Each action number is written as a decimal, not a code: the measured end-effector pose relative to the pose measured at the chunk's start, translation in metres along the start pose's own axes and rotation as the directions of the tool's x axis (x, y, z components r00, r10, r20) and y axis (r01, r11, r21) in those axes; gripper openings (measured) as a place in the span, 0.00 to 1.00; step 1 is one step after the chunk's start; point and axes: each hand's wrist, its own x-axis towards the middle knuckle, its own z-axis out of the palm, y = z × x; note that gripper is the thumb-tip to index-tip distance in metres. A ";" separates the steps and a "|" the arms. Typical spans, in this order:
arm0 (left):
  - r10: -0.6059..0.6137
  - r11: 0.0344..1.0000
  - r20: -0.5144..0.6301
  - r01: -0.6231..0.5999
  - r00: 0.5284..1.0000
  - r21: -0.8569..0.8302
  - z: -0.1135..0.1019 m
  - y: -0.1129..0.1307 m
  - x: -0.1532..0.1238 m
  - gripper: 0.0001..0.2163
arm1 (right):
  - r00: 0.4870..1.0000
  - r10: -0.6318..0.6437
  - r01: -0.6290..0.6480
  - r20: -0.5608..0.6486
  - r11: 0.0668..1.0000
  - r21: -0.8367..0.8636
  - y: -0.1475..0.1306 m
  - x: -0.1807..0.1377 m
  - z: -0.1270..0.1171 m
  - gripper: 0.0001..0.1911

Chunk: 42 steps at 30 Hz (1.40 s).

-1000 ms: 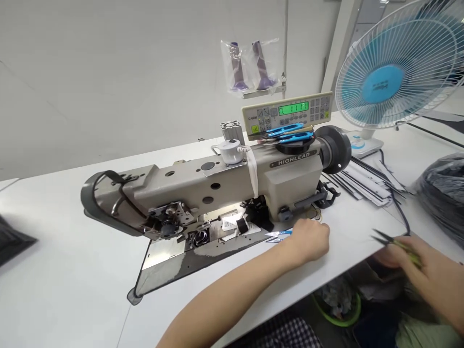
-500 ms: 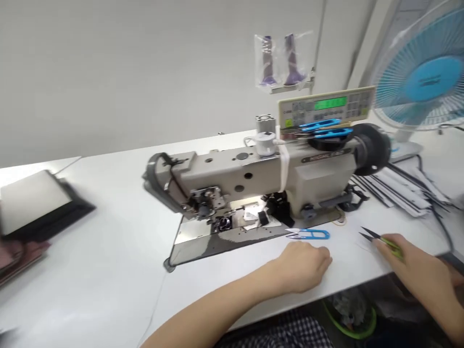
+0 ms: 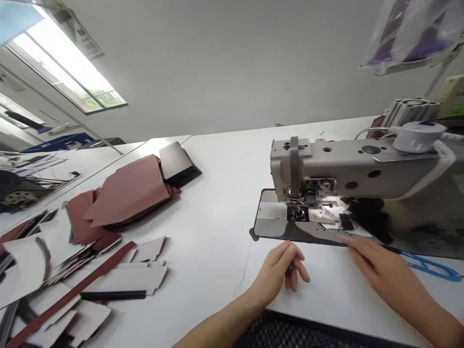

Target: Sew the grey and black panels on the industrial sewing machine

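My left hand (image 3: 281, 268) is over the white tabletop in front of the sewing machine (image 3: 326, 164), fingers curled and thumb against the forefinger. A small dark spot shows between the fingers, too small to name. My right hand (image 3: 380, 270) reaches with fingers stretched out to the front edge of the machine bed (image 3: 268, 227), its fingertips smeared by motion. I see nothing in it. Blue thread snips (image 3: 431, 266) lie just right of it, partly behind the hand. Near the needle area, white scraps (image 3: 331, 215) and black pieces (image 3: 369, 217) rest on the bed.
Stacked brown-pink panels (image 3: 130, 191) and a grey-and-black piece (image 3: 176, 162) lie on the left of the table. Loose cut pieces (image 3: 123, 280) spread over the near left. A loose thread (image 3: 243, 273) trails beside my left forearm. A plastic bag (image 3: 413, 38) hangs upper right.
The view has swung left. My right hand has moved left toward the machine bed, and the green-handled snips it held are no longer in view. My left hand's fist has loosened.
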 end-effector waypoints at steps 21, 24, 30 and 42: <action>0.151 0.919 -0.239 -0.225 0.959 -0.323 -0.028 -0.011 0.021 0.18 | 0.863 0.426 -0.505 0.272 0.748 0.431 -0.088 0.066 0.078 0.27; 0.138 0.947 -0.213 -0.193 0.967 -0.258 -0.012 -0.012 0.029 0.20 | 0.853 0.335 -0.493 0.399 0.768 0.409 -0.107 0.044 0.079 0.26; 0.307 0.952 -0.123 -0.305 0.944 0.031 -0.029 -0.010 0.046 0.16 | 0.959 0.162 -0.208 0.233 0.960 0.189 -0.095 0.048 0.080 0.26; 0.546 0.064 0.414 -0.529 0.729 0.846 -0.064 -0.006 0.082 0.18 | 0.986 0.084 -0.130 -0.144 0.930 -0.345 -0.044 0.115 0.124 0.21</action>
